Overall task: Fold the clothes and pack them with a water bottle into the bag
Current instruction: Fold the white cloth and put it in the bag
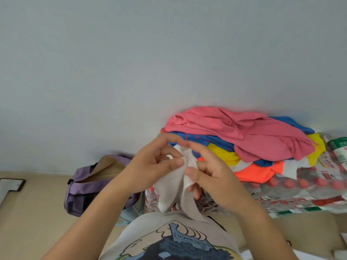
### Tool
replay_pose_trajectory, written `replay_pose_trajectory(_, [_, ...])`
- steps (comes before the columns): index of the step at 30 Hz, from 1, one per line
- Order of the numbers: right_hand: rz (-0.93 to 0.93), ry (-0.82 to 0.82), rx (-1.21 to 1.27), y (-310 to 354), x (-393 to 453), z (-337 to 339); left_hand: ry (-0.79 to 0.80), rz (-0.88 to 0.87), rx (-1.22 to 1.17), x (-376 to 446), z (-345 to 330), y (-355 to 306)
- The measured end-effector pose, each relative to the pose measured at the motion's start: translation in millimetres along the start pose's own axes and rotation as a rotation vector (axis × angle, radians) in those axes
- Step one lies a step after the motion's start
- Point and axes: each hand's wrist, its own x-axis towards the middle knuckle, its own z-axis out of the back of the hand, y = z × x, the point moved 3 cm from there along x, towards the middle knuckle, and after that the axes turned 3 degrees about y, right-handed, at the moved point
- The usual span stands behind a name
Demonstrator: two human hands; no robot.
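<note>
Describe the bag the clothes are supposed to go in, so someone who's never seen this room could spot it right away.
Look along the pale wall to the floor on the left, across from the pile of bright clothes. The purple bag sits there, beside the person's left hand. It is the only purple thing around, and its zip gapes open on a tan lining.

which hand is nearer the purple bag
Left. The left hand pinches the white cloth just right of the open purple bag. The right hand grips the same cloth on its far side, towards the pile of clothes.
</note>
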Motion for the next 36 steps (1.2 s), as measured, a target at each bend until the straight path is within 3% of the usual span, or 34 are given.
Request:
replay_pose_trajectory(6, [-0.036, -0.192, -0.098, 0.3, 12.8, 13.7, -0.008, 0.023, 0.141, 9.4, 6.0, 3.4])
replay_pose_trajectory(12, [-0.097, -0.009, -0.061, -12.4, 23.9, 10.3, -0.012, 0.006, 0.181, 13.4, 14.0, 5.1])
replay_pose_trajectory(14, [-0.085, -0.014, -0.069, -14.8, 27.3, 11.1, -0.041, 0.005, 0.209, 14.3, 17.6, 6.6])
replay_pose_trajectory(22, [-0.045, -0.387, -0.072, -4.3, 22.7, 56.1, -0.102, 0.160, 0.346, 0.6, 51.4, 6.0])
replay_pose_trajectory(25, [-0.046, -0.314, -0.085, 3.1, 20.7, 50.3, -0.139, 0.116, 0.370, 3.7, 44.7, 0.5])
replay_pose_trajectory(30, [-0.076, 0.020, -0.053, 6.2, 22.2, 7.2, -0.052, -0.014, 0.297, 14.7, 12.1, -9.9])
replay_pose_trajectory(36, [-0.044, -0.145, -0.075, 7.6, 13.9, 21.9, -0.072, 0.030, 0.288, 5.4, 20.5, -6.3])
